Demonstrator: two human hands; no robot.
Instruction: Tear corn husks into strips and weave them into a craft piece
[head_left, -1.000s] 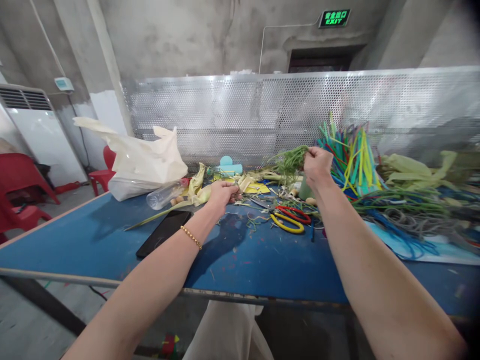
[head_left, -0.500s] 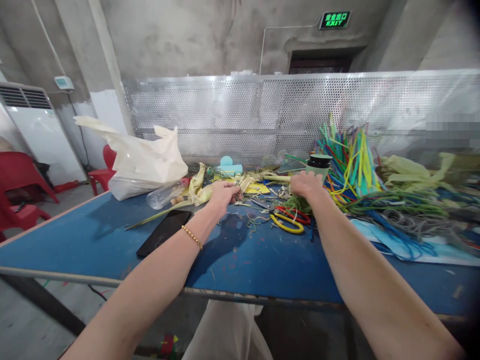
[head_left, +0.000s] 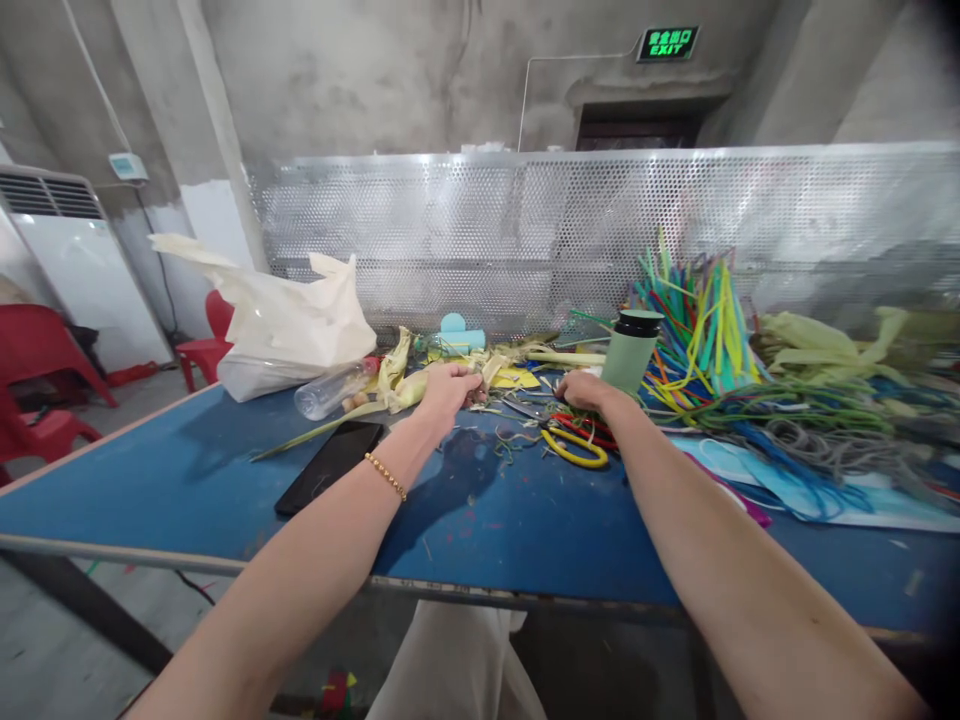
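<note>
Green tumbler [head_left: 631, 356] upright beside right hand [head_left: 589, 390], contents hidden.

Pale yellow-green husk bundle [head_left: 410, 390] lying left of open-looped scissors [head_left: 564, 459]

Hands [head_left: 448, 388] and forearms [head_left: 315, 545] bare; gold beaded bracelet [head_left: 386, 477] on left wrist [head_left: 411, 452]; pale legwear [head_left: 450, 665].

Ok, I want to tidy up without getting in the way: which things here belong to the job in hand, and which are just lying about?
Likely part of the job:
husk-like leaves by the left hand
scissors beside the right hand
perhaps the coloured strips

Seemingly just lying about:
black phone
clear bottle
pale plastic bag
green tumbler
</note>
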